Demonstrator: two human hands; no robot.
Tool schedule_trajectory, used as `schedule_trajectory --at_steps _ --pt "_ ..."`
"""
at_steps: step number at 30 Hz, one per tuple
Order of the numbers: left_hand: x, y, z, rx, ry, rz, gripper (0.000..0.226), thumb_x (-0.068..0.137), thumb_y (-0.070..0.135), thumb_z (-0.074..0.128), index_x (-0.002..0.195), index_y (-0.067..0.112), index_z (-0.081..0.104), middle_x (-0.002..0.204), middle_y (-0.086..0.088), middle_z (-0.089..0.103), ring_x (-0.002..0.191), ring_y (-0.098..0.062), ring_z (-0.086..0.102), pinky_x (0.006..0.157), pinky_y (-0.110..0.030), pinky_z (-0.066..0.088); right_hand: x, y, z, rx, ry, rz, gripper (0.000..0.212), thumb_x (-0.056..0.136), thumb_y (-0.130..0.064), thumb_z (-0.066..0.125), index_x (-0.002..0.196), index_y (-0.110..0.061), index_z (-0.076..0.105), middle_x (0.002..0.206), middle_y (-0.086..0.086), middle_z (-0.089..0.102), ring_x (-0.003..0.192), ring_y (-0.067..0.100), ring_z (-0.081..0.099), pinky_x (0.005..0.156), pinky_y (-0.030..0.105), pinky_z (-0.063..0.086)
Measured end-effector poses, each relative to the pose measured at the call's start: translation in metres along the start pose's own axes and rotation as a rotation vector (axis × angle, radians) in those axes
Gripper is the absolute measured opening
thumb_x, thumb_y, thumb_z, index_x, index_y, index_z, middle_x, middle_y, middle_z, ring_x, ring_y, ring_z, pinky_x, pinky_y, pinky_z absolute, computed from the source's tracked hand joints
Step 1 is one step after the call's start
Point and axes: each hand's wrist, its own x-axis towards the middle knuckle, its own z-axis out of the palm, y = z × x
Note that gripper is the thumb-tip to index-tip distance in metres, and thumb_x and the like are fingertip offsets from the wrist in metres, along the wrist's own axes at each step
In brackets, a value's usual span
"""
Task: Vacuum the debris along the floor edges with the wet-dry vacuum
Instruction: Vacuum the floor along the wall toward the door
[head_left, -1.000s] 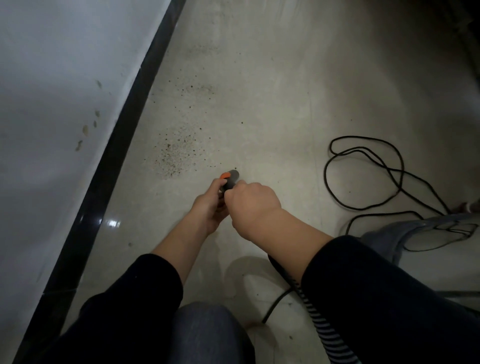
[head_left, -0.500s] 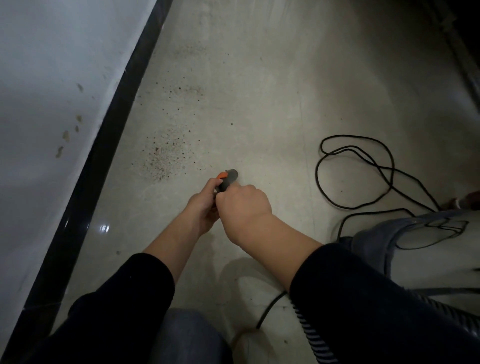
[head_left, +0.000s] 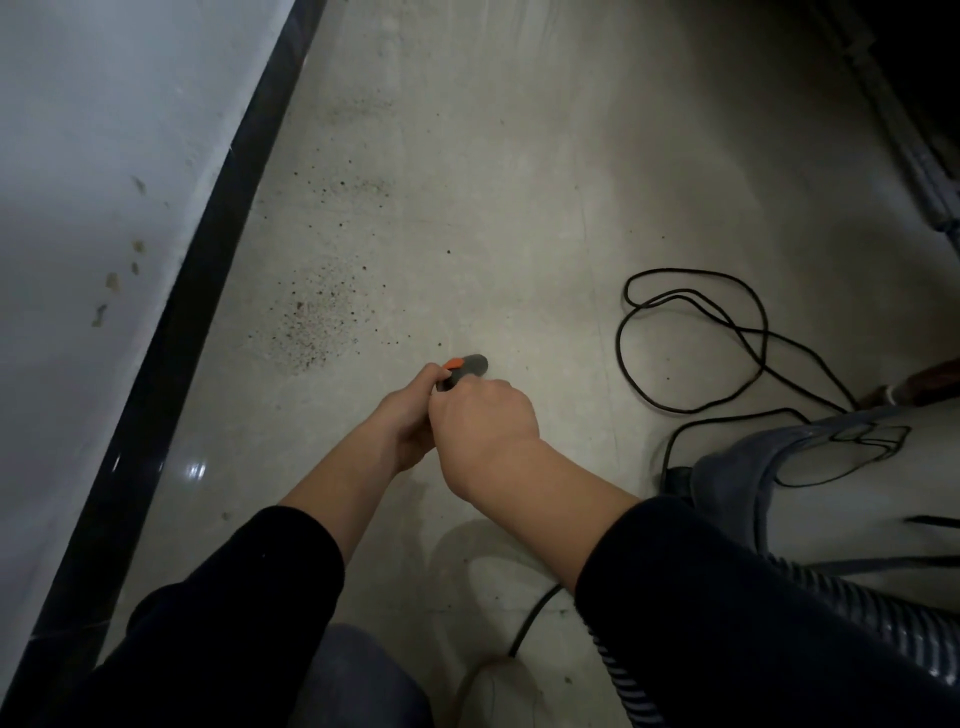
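Nearest us, the ribbed vacuum hose (head_left: 857, 608) ran under our right arm. Our left hand (head_left: 404, 423) and right hand (head_left: 480, 428) were both closed around the grey, orange-tabbed nozzle (head_left: 465, 368), held just short of the debris (head_left: 311, 325). That grit lay near the black baseboard (head_left: 176, 343). The loose power cord (head_left: 691, 338) could snag or get sucked in, we judged.

Pale glossy floor (head_left: 519, 208), black baseboard (head_left: 171, 353), white wall (head_left: 104, 130).

Both bare hands meet mid-frame, left hand (head_left: 408, 426) and right hand (head_left: 485, 431) closed together, black-sleeved forearms extended from the lower frame.
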Motion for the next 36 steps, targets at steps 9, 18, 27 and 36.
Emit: schedule_trajectory --at_steps 9,18,27,36 --pt "-0.004 0.009 -0.030 -0.182 0.127 0.065 0.022 0.094 0.026 0.059 0.097 0.004 0.061 0.067 -0.005 0.063 0.054 -0.013 0.059 0.040 -0.020 0.045 0.007 -0.016 -0.003 0.096 0.055 -0.022 0.044 0.091 -0.010 0.054 0.133 -0.006 0.043 0.128 0.013 0.044 0.116 0.032 0.045 0.081 0.034 0.042" --pt "-0.016 0.014 -0.038 -0.197 0.208 0.110 0.052 0.098 0.024 0.054 0.136 -0.010 0.048 0.145 -0.030 0.033 0.104 -0.046 0.050 0.096 -0.040 0.031 0.015 -0.027 0.004 0.065 0.104 -0.076 0.047 0.090 -0.007 0.052 0.135 -0.002 0.038 0.131 0.016 0.044 0.116 0.033 0.044 0.087 0.035 0.041" --pt "-0.008 0.011 -0.058 -0.218 0.240 0.108 0.051 0.098 0.028 0.055 0.136 -0.005 0.050 0.145 -0.029 0.034 0.116 -0.041 0.043 0.094 -0.036 0.034 0.016 -0.036 0.005 0.059 0.116 -0.145 0.046 0.090 -0.007 0.053 0.134 -0.003 0.040 0.130 0.014 0.043 0.115 0.032 0.044 0.086 0.035 0.042" --pt "-0.014 0.002 -0.084 -0.293 0.264 0.120 0.043 0.097 0.029 0.060 0.124 -0.003 0.055 0.117 -0.021 0.064 0.090 -0.023 0.065 0.061 -0.026 0.054 0.016 -0.049 0.012 0.090 0.150 -0.194 0.047 0.094 -0.012 0.053 0.137 -0.006 0.037 0.133 0.010 0.044 0.117 0.031 0.045 0.080 0.033 0.038"
